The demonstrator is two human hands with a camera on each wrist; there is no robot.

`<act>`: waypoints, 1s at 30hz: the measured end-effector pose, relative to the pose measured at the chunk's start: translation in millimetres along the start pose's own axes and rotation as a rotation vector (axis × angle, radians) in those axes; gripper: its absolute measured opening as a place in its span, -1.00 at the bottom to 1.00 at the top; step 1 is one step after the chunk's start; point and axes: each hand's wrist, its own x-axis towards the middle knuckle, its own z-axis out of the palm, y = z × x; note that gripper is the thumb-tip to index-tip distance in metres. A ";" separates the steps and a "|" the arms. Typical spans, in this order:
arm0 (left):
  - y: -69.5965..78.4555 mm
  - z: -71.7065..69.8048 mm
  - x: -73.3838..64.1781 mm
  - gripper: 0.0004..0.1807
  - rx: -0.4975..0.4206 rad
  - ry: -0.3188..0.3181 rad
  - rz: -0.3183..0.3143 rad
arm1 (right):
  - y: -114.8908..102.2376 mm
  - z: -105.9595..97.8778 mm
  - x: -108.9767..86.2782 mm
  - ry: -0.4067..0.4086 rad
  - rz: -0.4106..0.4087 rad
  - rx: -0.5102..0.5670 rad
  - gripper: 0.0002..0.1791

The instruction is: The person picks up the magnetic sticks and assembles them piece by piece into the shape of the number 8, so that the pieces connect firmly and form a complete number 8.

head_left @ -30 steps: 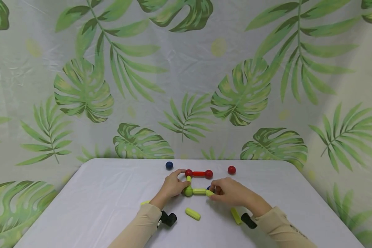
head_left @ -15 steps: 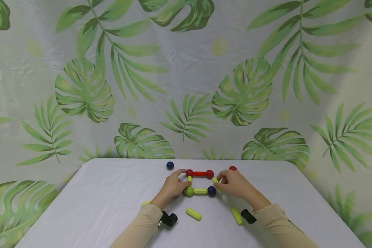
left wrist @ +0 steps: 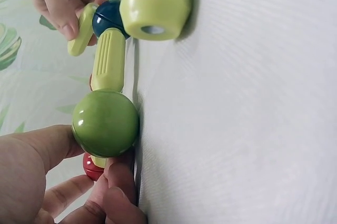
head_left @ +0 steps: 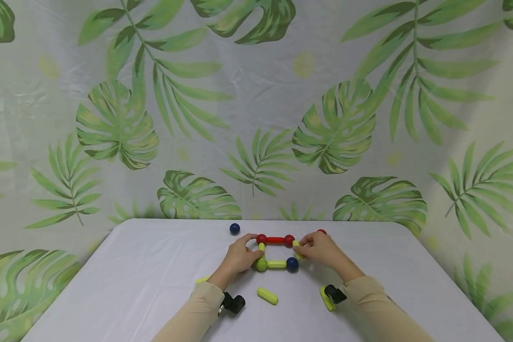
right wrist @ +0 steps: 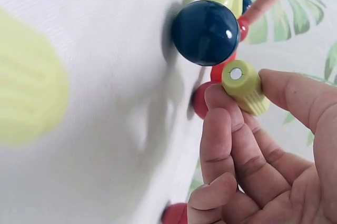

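Note:
Colored balls and magnetic rods form a three-sided frame on the table. Its left side is a yellow-green rod between a red ball (head_left: pixel 261 239) and a green ball (left wrist: pixel 106 124). My left hand (head_left: pixel 238 256) grips this side, thumb beside the green ball, a finger reaching the red one. A red rod (head_left: pixel 275 240) leads to a second red ball (head_left: pixel 289 241); a yellow-green rod (left wrist: pixel 109 61) leads to a dark blue ball (right wrist: pixel 206 32). My right hand (head_left: pixel 320 248) pinches another yellow-green rod (right wrist: pixel 245 88), metal dot at its end, at the frame's right between red and blue balls.
Loose yellow-green rods lie nearer me: one in the middle (head_left: pixel 267 295), one by the right wrist (head_left: pixel 327 299), one partly behind the left sleeve (head_left: pixel 202 280). A blue ball (head_left: pixel 234 229) sits at the back; a red ball (head_left: pixel 321 232) is mostly hidden behind the right hand.
My right hand has carried its rod away from beside the blue ball, up toward the second red ball, turning it more in line with the gap. The left hand stays put.

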 end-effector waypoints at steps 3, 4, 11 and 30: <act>-0.3 0.0 -0.5 -0.38 -0.002 0.000 0.005 | -1.1 2.7 2.1 0.005 0.040 0.020 -0.64; 0.0 0.0 -1.0 -0.38 -0.002 0.000 0.006 | -1.8 3.2 2.3 0.007 0.051 0.028 -0.63; 1.2 -0.4 -2.5 -0.38 0.002 0.000 0.005 | -0.3 8.0 7.6 0.019 0.095 0.044 -0.60; -0.1 -0.1 -0.1 -0.39 -0.003 0.005 0.013 | 4.2 23.5 18.8 -0.012 0.204 0.081 -0.61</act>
